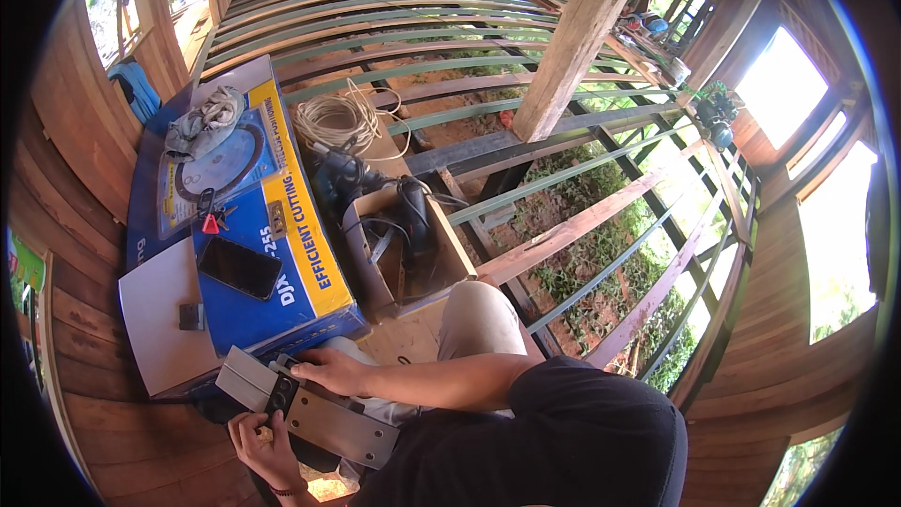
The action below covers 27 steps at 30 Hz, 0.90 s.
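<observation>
left hand and right hand gripping 1 metal-plated tool, 1 phone, 1 blue box

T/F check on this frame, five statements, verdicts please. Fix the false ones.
1. The left hand and right hand both touch the metal-plated tool. True.
2. The phone lies inside the open carton. False: it lies on the blue-and-yellow box.
3. The coiled cable lies right of that box. True.
4. The grey cloth hangs from the wooden post. False: it lies on the box.
5. The post leans in view. True.
</observation>
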Motion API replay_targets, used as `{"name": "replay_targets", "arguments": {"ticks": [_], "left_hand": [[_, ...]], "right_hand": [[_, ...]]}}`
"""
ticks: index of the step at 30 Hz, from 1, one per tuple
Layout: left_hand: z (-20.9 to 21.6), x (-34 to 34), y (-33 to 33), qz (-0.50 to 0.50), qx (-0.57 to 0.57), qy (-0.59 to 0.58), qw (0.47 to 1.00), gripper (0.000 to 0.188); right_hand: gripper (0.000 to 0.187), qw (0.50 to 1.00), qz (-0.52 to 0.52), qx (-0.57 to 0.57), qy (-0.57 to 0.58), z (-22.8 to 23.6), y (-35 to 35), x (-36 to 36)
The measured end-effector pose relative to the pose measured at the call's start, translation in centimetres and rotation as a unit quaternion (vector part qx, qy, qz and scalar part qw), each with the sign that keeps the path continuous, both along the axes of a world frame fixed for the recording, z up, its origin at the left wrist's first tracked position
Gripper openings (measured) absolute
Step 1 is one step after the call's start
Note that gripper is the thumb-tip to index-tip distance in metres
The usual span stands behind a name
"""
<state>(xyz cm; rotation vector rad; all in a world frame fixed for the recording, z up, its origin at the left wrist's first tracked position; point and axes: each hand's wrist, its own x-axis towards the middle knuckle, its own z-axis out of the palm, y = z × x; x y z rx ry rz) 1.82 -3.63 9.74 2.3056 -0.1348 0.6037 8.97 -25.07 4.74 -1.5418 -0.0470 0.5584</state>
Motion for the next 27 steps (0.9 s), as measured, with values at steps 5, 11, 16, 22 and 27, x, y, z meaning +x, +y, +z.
{"name": "replay_targets", "arguments": {"ticks": [5,11,16,22,27], "left_hand": [[-0.2,0.0,0.0,0.001,-0.01,-0.001,1.0,0.023],[-0.5,-0.2,0.6,-0.01,-0.022,-0.001,1.0,0.023],[0.7,0.3,-0.2,-0.007,-0.009,0.006,1.0,0.024],[2.2,-0.7,-0.6,0.024,-0.003,0.076,0.997,0.023],[1.5,-0.4,0.3,-0.03,-0.011,0.021,0.999,0.027]], "right_hand": [[0.062,1.0,-0.002,-0.006,-0.003,0.2,-0.1,0.0],[0.064,1.0,0.022,-0.001,0.014,0.7,-0.5,0.0],[0.066,0.998,-0.012,-0.049,-0.03,-0.2,-0.2,0.1],[0.054,0.984,-0.008,-0.128,-0.123,-1.3,-0.9,-0.5],[0.052,0.996,-0.051,0.069,-0.033,0.3,-0.6,-0.6]]}}
